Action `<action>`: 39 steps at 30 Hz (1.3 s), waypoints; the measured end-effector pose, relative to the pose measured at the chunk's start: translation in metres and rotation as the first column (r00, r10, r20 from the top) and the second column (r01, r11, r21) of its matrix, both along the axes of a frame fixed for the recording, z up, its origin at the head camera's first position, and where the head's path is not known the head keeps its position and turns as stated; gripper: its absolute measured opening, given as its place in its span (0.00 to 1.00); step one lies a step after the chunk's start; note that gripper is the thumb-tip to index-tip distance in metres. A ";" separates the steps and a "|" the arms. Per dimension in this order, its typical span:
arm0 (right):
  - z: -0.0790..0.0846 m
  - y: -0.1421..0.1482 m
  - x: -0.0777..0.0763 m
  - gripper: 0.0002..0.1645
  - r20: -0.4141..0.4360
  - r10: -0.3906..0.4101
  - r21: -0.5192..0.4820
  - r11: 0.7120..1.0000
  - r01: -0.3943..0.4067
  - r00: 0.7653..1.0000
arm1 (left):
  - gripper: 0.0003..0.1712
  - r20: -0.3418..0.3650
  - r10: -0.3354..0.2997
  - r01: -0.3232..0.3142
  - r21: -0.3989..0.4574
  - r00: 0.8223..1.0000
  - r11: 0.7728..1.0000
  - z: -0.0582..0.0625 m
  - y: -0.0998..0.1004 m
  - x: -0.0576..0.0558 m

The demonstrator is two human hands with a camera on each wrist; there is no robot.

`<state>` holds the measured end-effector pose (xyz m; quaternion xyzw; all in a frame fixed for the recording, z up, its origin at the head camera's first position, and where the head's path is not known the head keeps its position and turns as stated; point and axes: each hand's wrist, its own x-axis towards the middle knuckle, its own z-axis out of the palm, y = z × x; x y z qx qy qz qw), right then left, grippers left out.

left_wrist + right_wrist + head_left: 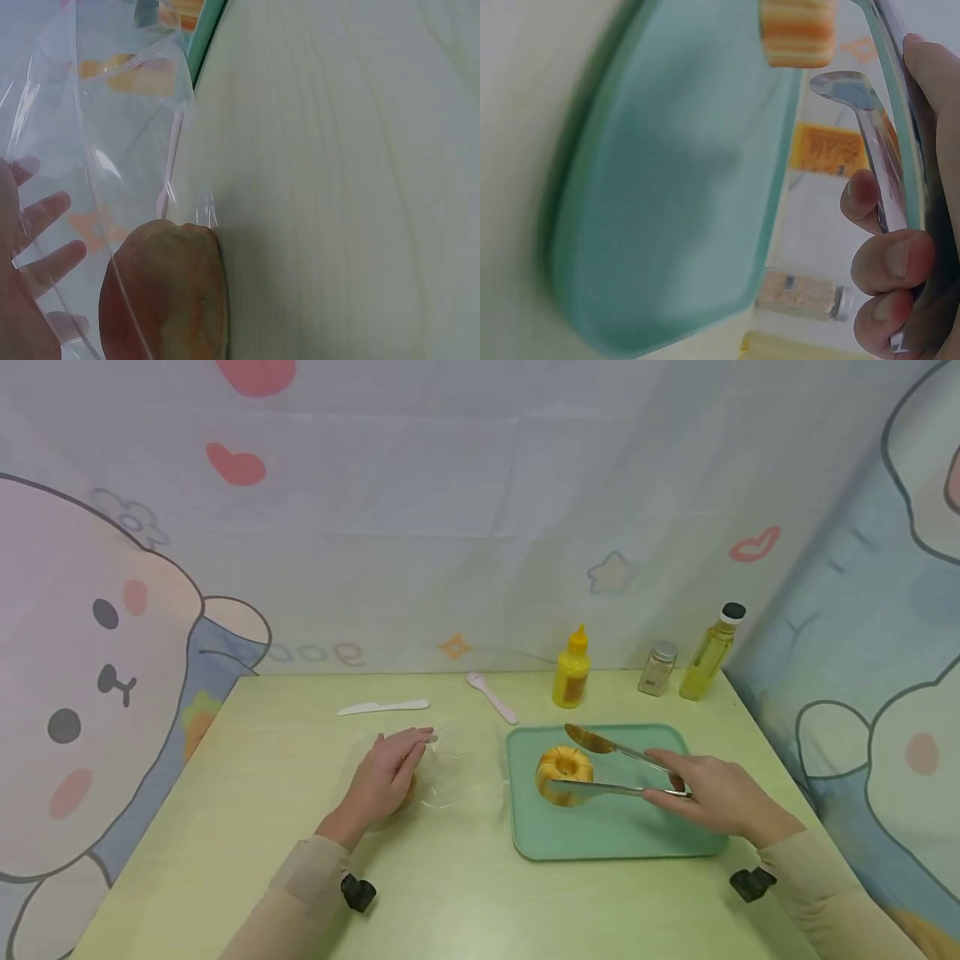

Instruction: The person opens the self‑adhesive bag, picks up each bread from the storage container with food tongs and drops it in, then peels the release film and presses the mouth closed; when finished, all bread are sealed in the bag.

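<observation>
Nearest the camera are two beige sleeves (296,885), coming in over the near edge of the table (450,902) and set well apart, so each arm can work its own half. A printed backdrop (420,568) hangs behind the far edge. The tray (622,835) lies toward the right edge, squarely under the right hand's reach.

Left of the tray's left edge is a clear bag (450,772). The left hand (382,777) is at it, fingers stretched and spread, gripping nothing; perhaps they steady the film. Whether they are inside it or behind it, I cannot tell.

The right hand (716,789) grasps the tongs (615,788) toward their rear, likely to leave the long arms free to spread. They stand parted about the bread (566,764), which is by the tray's left edge; whether either arm touches it is unclear.

Oil (707,660) stands near the table's far right corner. Beneath the left hand is a bun (176,292), seen through the film. A yellow bottle (572,681) and a jar (658,670) stand along the far edge, probably to keep the near side free. The knife (384,707) lies left of the spoon (492,697), whose handle ends just beside the tray's far left corner.
</observation>
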<state>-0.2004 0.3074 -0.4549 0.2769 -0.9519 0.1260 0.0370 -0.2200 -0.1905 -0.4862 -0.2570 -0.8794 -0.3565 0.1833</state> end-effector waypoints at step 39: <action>-0.027 0.010 0.005 0.29 -0.222 0.090 0.039 0.996 -0.084 0.971 | 0.15 0.050 0.034 -0.033 -0.019 0.998 0.999 0.002 0.000 0.002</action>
